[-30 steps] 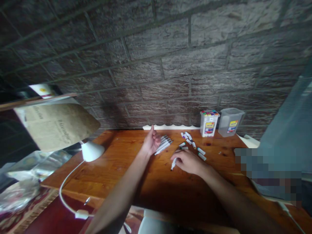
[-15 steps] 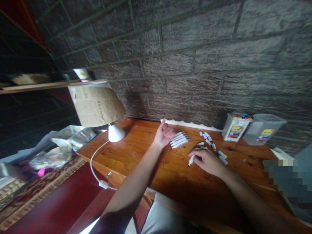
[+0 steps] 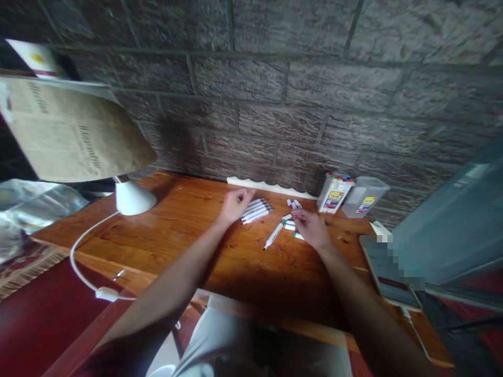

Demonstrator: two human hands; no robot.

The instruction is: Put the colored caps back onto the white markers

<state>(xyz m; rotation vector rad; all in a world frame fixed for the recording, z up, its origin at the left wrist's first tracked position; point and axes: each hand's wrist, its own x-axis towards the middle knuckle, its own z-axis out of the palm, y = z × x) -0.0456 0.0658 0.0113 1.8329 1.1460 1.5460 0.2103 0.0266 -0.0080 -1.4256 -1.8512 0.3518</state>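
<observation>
A row of white markers (image 3: pixel 256 210) lies side by side on the wooden table (image 3: pixel 188 235). My left hand (image 3: pixel 234 202) rests at the row's left end, fingers curled against the marker ends. My right hand (image 3: pixel 311 228) sits over a loose cluster of short markers and caps (image 3: pixel 291 205), fingertips pinched on one of them. A single white marker (image 3: pixel 273 236) lies alone on the wood, just left of my right hand and apart from it.
A white box full of coloured markers (image 3: pixel 334 192) and a clear tub (image 3: pixel 363 196) stand by the brick wall. A desk lamp (image 3: pixel 129 196) with a paper shade (image 3: pixel 74 137) and its cable (image 3: pixel 84 262) occupy the left. A dark book (image 3: pixel 387 267) lies at the right.
My right hand has left the single marker on the table and moved up to the loose cluster. My left hand has gone from open to curled at the row. The view has swung.
</observation>
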